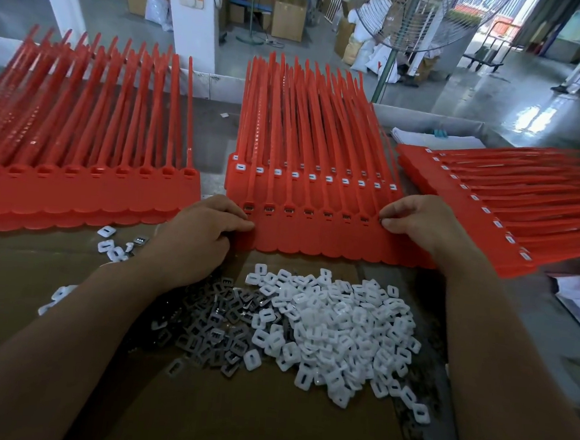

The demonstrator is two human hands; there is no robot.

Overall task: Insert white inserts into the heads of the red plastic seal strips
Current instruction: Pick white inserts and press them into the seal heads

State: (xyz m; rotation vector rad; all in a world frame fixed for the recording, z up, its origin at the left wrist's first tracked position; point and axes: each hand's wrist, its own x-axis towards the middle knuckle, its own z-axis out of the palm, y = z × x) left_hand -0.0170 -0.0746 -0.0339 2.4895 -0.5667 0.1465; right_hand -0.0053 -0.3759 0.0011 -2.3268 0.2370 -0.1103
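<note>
White inserts [335, 333] heaped on tabletop [267, 424], just nearer than the front strip row [315, 235], right-hand side. Left hand [198, 234] grips the row's left end; right hand [415, 221] pinches its right end. Row's long axis runs left-right; its heads show no white. Just beyond the row: fitted strips [312, 177].

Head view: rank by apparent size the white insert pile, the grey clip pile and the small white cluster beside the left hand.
1. White insert pile.
2. Grey clip pile; its left edge meets the left forearm, so more may be hidden.
3. Small white cluster.
</note>
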